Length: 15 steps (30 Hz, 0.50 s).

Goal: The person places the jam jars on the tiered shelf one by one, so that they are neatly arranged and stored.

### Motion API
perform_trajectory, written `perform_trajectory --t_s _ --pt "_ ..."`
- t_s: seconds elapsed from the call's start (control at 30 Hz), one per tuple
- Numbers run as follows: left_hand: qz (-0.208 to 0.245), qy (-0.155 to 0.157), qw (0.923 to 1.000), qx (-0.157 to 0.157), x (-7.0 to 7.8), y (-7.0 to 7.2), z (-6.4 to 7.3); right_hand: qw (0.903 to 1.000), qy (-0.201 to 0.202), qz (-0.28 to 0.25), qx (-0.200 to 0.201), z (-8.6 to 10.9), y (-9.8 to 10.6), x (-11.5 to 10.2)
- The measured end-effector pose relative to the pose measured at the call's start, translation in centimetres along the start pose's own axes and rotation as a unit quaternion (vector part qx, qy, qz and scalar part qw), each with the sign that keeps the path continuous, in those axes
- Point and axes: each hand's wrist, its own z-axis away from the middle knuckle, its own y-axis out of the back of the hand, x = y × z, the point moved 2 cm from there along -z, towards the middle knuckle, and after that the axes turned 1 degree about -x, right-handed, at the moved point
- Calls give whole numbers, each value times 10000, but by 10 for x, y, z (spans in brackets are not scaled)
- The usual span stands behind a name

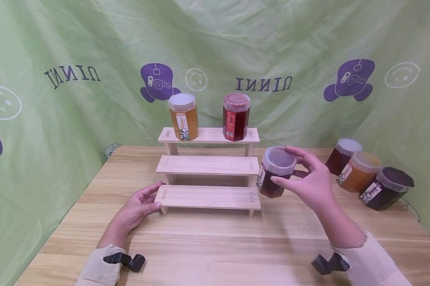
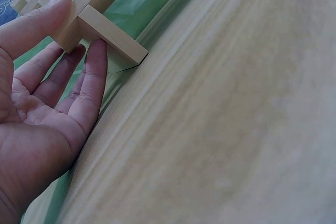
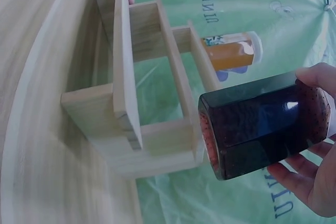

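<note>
My right hand (image 1: 313,180) grips a dark red jar (image 1: 272,182) near its clear lid, thumb in front and fingers behind. The jar is held off the table, tilted, just right of a three-step wooden display stand (image 1: 208,197). In the right wrist view the dark jar (image 3: 257,124) shows small specks at its base. At the lowest step's left end, my left hand (image 1: 134,208) holds the stand, thumb at the board's edge and fingers against its leg (image 2: 113,35). A yellow jar (image 1: 184,119) and a red jar (image 1: 236,119) stand on the top step.
Toward the table's right edge stand three more jars: a dark red one (image 1: 341,157), an orange one (image 1: 358,172) and a near-black one (image 1: 384,190). A green printed curtain (image 1: 215,47) hangs behind the wooden table (image 1: 200,250).
</note>
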Motion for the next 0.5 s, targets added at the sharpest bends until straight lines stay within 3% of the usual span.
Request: perform_trajectory --t_s 0.5 --pt "-43 42 10000 38 1 0 1 9995 -101 -293 -103 -2 -13 -11"
